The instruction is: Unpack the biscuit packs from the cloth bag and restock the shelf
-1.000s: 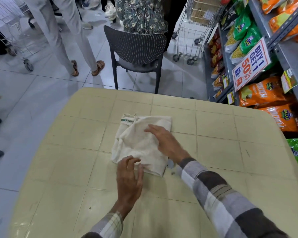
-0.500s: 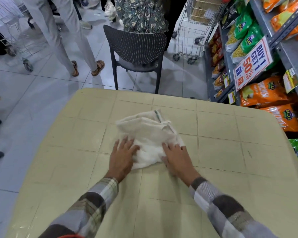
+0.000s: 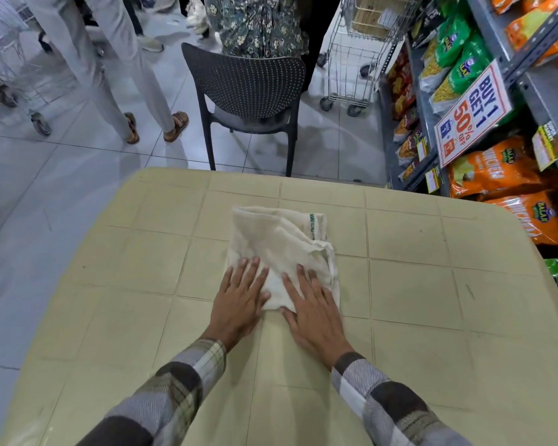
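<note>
A cream cloth bag lies folded and flat in the middle of the beige table. My left hand presses palm down on its near left corner, fingers spread. Beside it, my right hand lies flat on the near right corner, fingers apart too. Neither hand grips anything. No biscuit packs show on the table. The shelf on the right holds orange and green snack bags.
A dark plastic chair stands just beyond the table's far edge. A wire trolley is parked next to the shelf. People stand on the tiled floor at the back and left. A "Buy 1 Get 1" sign hangs off the shelf.
The bag has been folded over into a smaller bundle. Both hands moved to its near edge and now press it flat, side by side.
</note>
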